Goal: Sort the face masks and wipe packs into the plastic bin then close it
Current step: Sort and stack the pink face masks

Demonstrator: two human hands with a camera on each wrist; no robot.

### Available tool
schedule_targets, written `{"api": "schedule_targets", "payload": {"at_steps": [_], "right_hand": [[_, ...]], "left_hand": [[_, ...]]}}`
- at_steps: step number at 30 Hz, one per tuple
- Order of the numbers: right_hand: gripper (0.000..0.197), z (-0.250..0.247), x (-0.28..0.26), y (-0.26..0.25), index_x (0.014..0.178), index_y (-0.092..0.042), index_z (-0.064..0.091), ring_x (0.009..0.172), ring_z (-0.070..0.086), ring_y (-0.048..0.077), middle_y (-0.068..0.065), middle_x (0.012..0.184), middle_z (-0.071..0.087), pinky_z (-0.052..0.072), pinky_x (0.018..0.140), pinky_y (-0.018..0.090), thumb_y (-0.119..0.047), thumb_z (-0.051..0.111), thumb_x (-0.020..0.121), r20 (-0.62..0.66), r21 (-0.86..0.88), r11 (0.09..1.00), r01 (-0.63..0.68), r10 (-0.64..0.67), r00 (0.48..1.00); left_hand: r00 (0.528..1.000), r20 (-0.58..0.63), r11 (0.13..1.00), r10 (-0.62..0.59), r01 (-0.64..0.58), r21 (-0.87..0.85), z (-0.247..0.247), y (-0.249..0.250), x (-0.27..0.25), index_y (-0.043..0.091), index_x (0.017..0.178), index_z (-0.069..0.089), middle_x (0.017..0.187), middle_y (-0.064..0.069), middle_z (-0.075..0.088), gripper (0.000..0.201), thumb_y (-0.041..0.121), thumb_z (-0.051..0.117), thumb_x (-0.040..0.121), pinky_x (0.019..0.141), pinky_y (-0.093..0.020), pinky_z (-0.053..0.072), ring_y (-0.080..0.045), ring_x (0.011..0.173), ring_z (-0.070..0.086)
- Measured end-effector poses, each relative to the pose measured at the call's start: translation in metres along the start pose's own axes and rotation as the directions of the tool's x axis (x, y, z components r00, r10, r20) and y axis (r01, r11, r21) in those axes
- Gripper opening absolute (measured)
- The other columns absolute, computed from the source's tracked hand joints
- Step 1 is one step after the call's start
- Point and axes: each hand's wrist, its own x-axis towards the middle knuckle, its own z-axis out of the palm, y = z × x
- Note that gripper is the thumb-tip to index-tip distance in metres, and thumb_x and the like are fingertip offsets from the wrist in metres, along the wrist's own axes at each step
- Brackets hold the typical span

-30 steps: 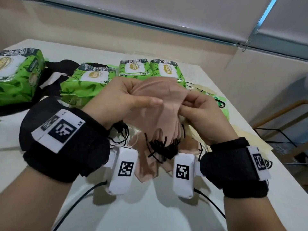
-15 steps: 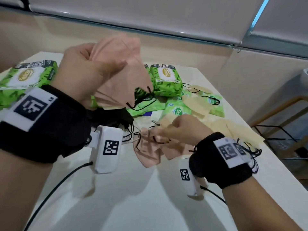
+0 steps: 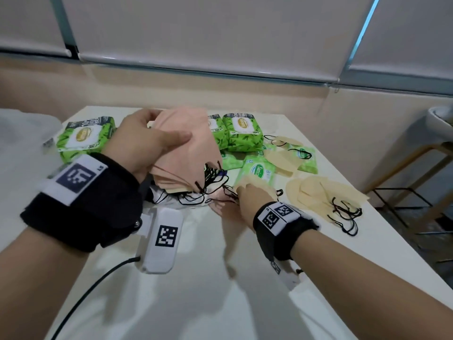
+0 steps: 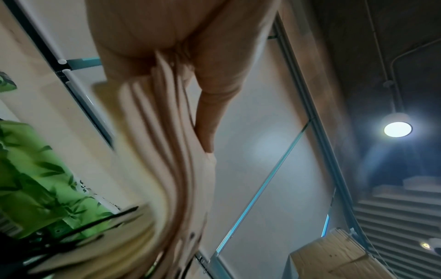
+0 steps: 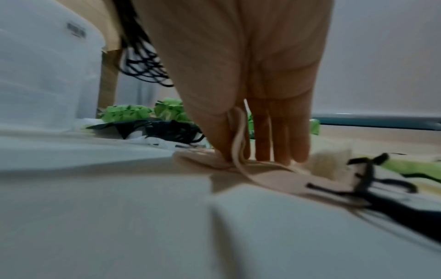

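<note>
My left hand (image 3: pixel 171 128) grips a fanned stack of pink face masks (image 3: pixel 193 153) above the table, thumb across the front; their black ear loops dangle below. The left wrist view shows the thumb (image 4: pixel 207 132) pressed on the stack's edges (image 4: pixel 167 179). My right hand (image 3: pixel 239 191) is down on more pink masks (image 3: pixel 220 207) lying on the table. In the right wrist view its thumb and fingers (image 5: pixel 238 154) pinch a pink mask's edge (image 5: pixel 238 132). Green wipe packs (image 3: pixel 85 136) (image 3: pixel 245 133) lie behind. The translucent plastic bin (image 5: pixel 43 75) stands at the left.
Beige masks (image 3: pixel 323 195) with black loops lie to the right near the table's edge. Small green wipe packs (image 3: pixel 259 170) sit in the middle. Black masks (image 5: pixel 162 130) lie under my left hand. A wooden stool (image 3: pixel 416 173) stands off the table's right side.
My left hand has come down from high on the left toward the middle with the pink stack. My right hand stays low on the pink masks on the table.
</note>
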Motion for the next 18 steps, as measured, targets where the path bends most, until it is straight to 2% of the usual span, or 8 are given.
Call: {"api": "schedule_targets", "payload": {"at_steps": [2,4,6,9,11,13,16,18], "right_hand": [[0.021,-0.004,-0.002,0.008,0.104,-0.006,0.060,0.107,0.058,0.032,0.016,0.112,0.060,0.044,0.082,0.034,-0.003,0.044,0.091,-0.059,0.099,0.995,0.000,0.006,0.998],[0.018,-0.008,-0.006,0.018,0.075,-0.008,0.055,0.089,0.058,0.031,0.015,0.087,0.057,0.039,0.066,0.026,-0.006,0.047,0.091,-0.086,0.319,0.947,-0.044,0.076,0.993],[0.023,-0.012,-0.015,0.028,0.066,-0.009,0.053,0.072,0.052,0.025,0.008,0.069,0.053,0.036,0.055,0.024,-0.011,0.055,0.089,-0.097,0.563,0.823,-0.075,0.156,0.983],[0.012,-0.021,-0.036,0.041,0.071,-0.009,0.064,0.046,0.049,0.009,0.000,0.055,0.053,0.038,0.048,0.021,-0.012,0.069,0.082,-0.064,0.916,0.400,-0.027,0.212,0.975],[0.005,-0.026,-0.053,0.046,0.085,-0.004,0.066,0.047,0.053,0.011,0.006,0.065,0.057,0.043,0.045,0.020,-0.009,0.068,0.083,0.025,0.999,0.042,-0.032,0.164,0.986],[0.014,-0.027,-0.068,0.053,0.097,-0.002,0.062,0.056,0.059,0.016,0.012,0.079,0.059,0.049,0.047,0.021,-0.008,0.065,0.085,0.063,0.981,-0.190,-0.045,0.090,0.994],[0.031,-0.024,-0.088,0.063,0.099,-0.003,0.056,0.062,0.055,0.018,0.015,0.084,0.053,0.052,0.052,0.024,-0.013,0.066,0.071,0.040,0.960,-0.279,-0.034,0.017,0.999],[0.019,-0.023,-0.102,0.067,0.084,-0.003,0.056,0.061,0.056,0.017,0.011,0.076,0.053,0.050,0.055,0.027,-0.008,0.066,0.067,0.007,0.964,-0.265,-0.003,0.012,1.000]], "left_hand": [[1.000,-0.003,0.999,0.025,-0.025,0.027,-0.003,0.001,-0.009,0.021,0.107,0.056,0.096,-0.009,0.063,0.046,0.004,0.077,0.069,0.047,-0.026,0.051,-0.021,0.063,0.061],[0.998,-0.013,0.998,0.062,-0.062,0.028,-0.007,0.002,-0.017,0.023,0.103,0.054,0.097,-0.012,0.059,0.045,0.000,0.075,0.070,0.041,-0.021,0.048,-0.020,0.061,0.059],[0.996,-0.027,0.996,0.084,-0.083,0.036,-0.011,0.003,-0.023,0.027,0.095,0.053,0.103,-0.021,0.060,0.044,-0.001,0.075,0.070,0.045,-0.025,0.051,-0.024,0.063,0.059],[0.996,-0.031,0.996,0.082,-0.080,0.046,-0.013,0.008,-0.035,0.021,0.102,0.052,0.108,-0.022,0.061,0.047,0.004,0.079,0.067,0.047,-0.026,0.050,-0.025,0.067,0.060],[0.998,-0.005,0.997,0.055,-0.054,0.048,-0.012,0.011,-0.044,0.011,0.113,0.053,0.100,-0.015,0.064,0.053,0.005,0.079,0.067,0.040,-0.019,0.047,-0.017,0.059,0.063],[0.998,0.033,0.998,0.048,-0.049,0.042,-0.011,0.014,-0.054,0.009,0.115,0.052,0.092,-0.011,0.065,0.054,0.002,0.077,0.068,0.037,-0.016,0.044,-0.009,0.048,0.063],[0.995,0.088,0.998,0.036,-0.041,0.050,-0.012,0.014,-0.065,0.016,0.113,0.052,0.090,-0.010,0.064,0.052,0.002,0.076,0.069,0.035,-0.019,0.043,-0.008,0.043,0.062],[0.988,0.154,0.997,0.016,-0.026,0.067,-0.013,0.014,-0.072,0.019,0.112,0.054,0.086,-0.009,0.063,0.047,0.002,0.074,0.072,0.030,-0.018,0.038,-0.009,0.037,0.057]]}}
